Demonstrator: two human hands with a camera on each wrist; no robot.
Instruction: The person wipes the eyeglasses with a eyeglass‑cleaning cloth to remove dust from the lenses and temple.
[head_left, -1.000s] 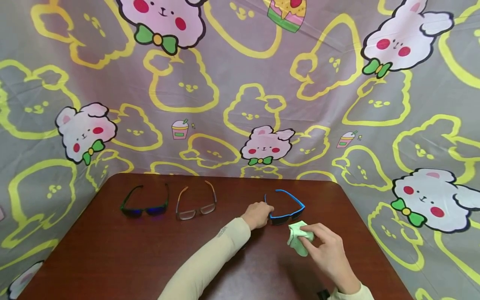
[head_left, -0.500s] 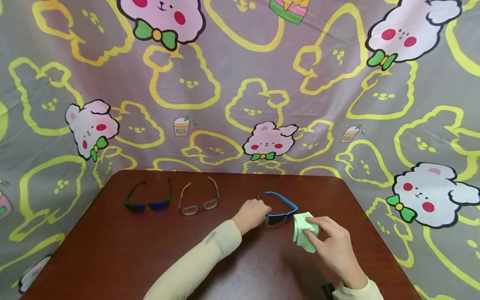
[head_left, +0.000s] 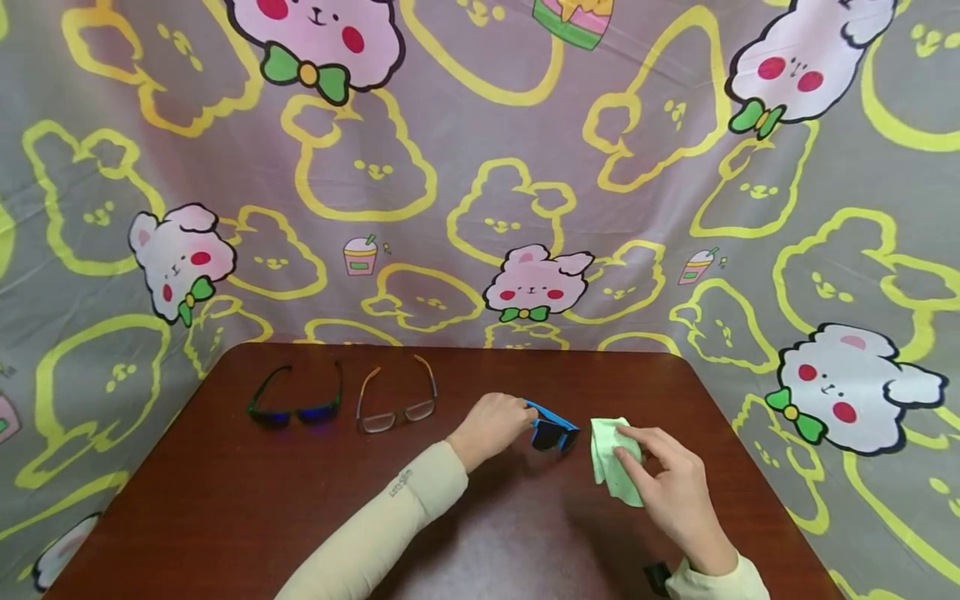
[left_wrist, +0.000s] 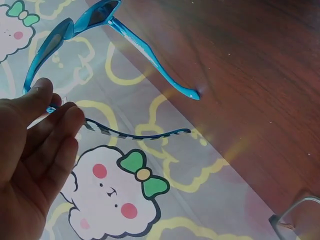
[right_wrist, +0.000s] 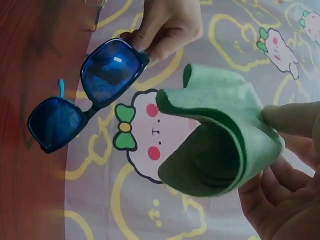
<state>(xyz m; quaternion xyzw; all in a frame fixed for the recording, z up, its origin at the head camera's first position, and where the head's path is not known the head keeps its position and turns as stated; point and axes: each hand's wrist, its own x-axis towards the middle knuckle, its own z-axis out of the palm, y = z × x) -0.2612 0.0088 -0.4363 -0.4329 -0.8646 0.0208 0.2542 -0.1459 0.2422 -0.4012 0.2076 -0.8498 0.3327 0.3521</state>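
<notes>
In the head view my left hand [head_left: 491, 429] pinches blue-framed sunglasses [head_left: 551, 437] near one hinge, over the middle of the table. The left wrist view has the thumb and fingers on one end of the blue frame [left_wrist: 47, 50], with both temples unfolded. To the right, my right hand [head_left: 682, 492] pinches a folded light green cloth [head_left: 617, 467] between thumb and fingers. Seen from the right wrist, the cloth [right_wrist: 260, 132] hangs in a curled loop, apart from the sunglasses' dark blue lenses [right_wrist: 110, 70].
On the brown table [head_left: 225, 500], dark sunglasses with blue lenses [head_left: 318, 412] lie at the back left. Clear-lensed eyeglasses [head_left: 420, 410] sit beside them, temples spread. A small black object [head_left: 657, 577] is near the right sleeve. A cartoon-print cloth [head_left: 420, 192] hangs behind and around the table.
The left hand has drawn the blue sunglasses leftward and turned them, apparently off the table. The right hand has moved slightly right with the green cloth, which now hangs more open.
</notes>
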